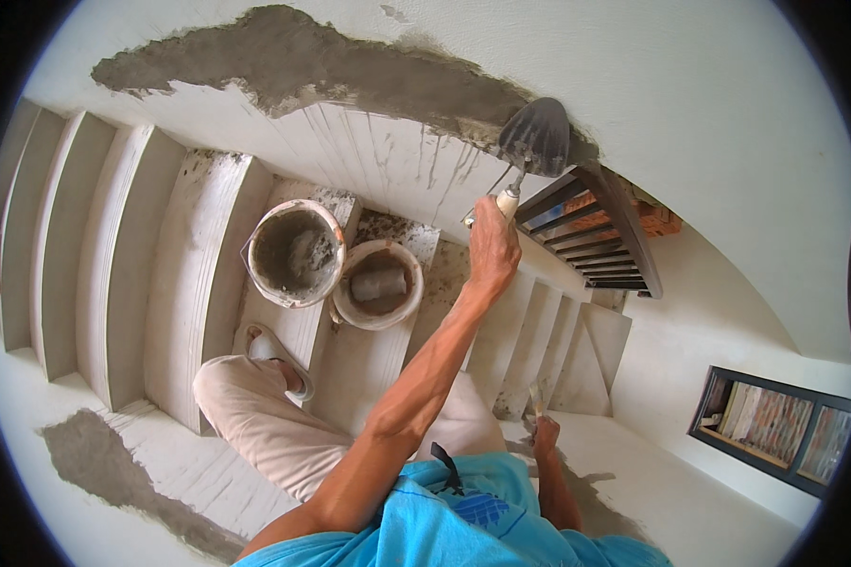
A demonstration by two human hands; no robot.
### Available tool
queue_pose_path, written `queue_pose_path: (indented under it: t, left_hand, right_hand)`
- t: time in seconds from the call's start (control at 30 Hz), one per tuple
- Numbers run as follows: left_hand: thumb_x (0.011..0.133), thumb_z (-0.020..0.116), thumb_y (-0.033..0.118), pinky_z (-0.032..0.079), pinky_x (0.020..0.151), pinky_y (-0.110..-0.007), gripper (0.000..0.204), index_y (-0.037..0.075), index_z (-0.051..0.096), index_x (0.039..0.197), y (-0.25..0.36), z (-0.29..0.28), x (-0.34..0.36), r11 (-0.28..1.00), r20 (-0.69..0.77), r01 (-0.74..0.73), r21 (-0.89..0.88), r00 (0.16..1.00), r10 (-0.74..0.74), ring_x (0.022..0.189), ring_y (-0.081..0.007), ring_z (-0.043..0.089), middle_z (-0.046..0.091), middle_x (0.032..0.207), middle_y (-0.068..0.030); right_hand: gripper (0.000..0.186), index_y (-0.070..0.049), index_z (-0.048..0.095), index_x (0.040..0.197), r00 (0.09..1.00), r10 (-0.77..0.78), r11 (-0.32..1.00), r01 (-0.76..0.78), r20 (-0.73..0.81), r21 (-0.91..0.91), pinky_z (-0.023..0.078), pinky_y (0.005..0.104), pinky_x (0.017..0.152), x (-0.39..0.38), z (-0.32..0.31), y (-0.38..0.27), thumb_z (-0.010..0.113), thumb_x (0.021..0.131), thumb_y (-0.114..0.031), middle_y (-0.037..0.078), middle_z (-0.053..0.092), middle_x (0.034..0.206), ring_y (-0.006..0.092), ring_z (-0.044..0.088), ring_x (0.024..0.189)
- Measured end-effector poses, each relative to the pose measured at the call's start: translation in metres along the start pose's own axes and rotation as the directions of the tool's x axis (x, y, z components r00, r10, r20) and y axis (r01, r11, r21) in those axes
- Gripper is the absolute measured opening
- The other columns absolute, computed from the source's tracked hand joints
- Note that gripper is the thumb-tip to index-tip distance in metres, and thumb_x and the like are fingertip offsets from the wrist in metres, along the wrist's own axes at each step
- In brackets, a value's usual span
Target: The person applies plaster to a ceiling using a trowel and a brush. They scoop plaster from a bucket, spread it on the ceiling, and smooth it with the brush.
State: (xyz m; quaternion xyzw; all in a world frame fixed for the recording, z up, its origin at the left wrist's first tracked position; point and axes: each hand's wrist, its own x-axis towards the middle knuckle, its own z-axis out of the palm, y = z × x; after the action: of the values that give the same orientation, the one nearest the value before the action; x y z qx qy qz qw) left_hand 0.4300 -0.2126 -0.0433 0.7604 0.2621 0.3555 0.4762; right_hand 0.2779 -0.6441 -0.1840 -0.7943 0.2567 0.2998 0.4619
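Observation:
My left hand grips the pale handle of a dark, rounded trowel, whose blade is raised at a band of wet grey mortar on the white wall. Lower at the right, my right hand is closed on a small pale-handled tool, probably a brush; its tip is hard to make out. Left of my left hand, two pale buckets stand on the steps: one holds grey mortar, the other a cylindrical thing in murky contents.
Pale stair treads run across the left, and more steps continue down to the right. Dark railings show beyond the wall's opening. A dark-framed opening is at the lower right. My sandalled foot rests on a step beside the buckets.

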Motion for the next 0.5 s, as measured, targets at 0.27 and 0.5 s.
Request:
queue_pose_path:
  t: [0.27,0.5]
  left_hand:
    - [0.084,0.052,-0.009,0.041,0.073,-0.060,0.025,-0.002,0.040,0.104,-0.023,0.016,-0.005,0.991,0.017,0.033,0.126,0.999,-0.036,0.090,-0.0525,0.050,0.047,0.100,-0.0289]
    - [0.088,0.052,-0.005,0.043,0.072,-0.058,0.018,-0.002,0.042,0.103,-0.044,-0.016,-0.028,0.965,0.028,0.085,0.246,0.995,-0.095,0.090,-0.0505,0.052,0.048,0.097,-0.0272]
  right_hand:
    - [0.020,-0.002,0.066,0.083,0.995,0.104,0.994,-0.104,0.006,0.038,0.034,0.0312,0.036,-0.005,0.000,0.010,0.056,0.089,-0.018,0.000,0.045,0.053,0.0114,0.041,0.041]
    - [0.016,-0.005,0.064,0.080,1.000,0.027,0.999,-0.026,0.014,-0.034,0.033,0.0311,0.037,0.007,0.007,0.017,0.058,0.089,-0.016,-0.002,0.043,0.052,0.0115,0.040,0.041]
